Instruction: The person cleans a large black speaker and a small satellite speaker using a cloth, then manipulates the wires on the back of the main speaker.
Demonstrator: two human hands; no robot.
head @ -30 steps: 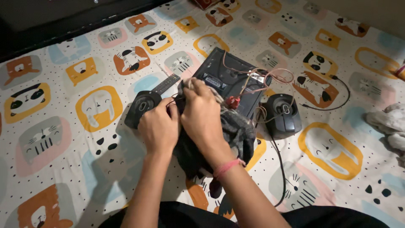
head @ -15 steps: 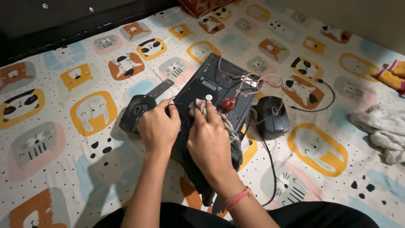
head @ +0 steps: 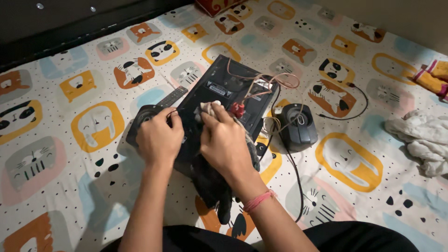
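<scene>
Since a moment ago the right hand (head: 227, 140) has slid a little up the black box (head: 224, 100), and the view has tipped so that more of the bed shows at the right. That hand is bunched around a pale cloth (head: 210, 108), fingers closed on it and pressing it against the box's top face near a red plug (head: 238, 110); a pink band circles the wrist. From the short travel of the cloth, this reads as wiping in progress, with most of the dark face yet uncovered by the pass.

Beside it, the left hand (head: 160, 140) rests on the box's left edge, fingers curled and closed over the rim, steadying it. A dark garment (head: 214, 186) lies under the near end of the box, toward the lap.

Just left of the box sit a round black speaker (head: 140, 122) and a slim remote (head: 171, 96). A second speaker (head: 298, 127) stands to the right, wires (head: 261, 84) looping from the box's back. All lie on a patterned bed sheet (head: 74, 140); a crumpled white cloth (head: 420, 135) lies well apart at the far right.
</scene>
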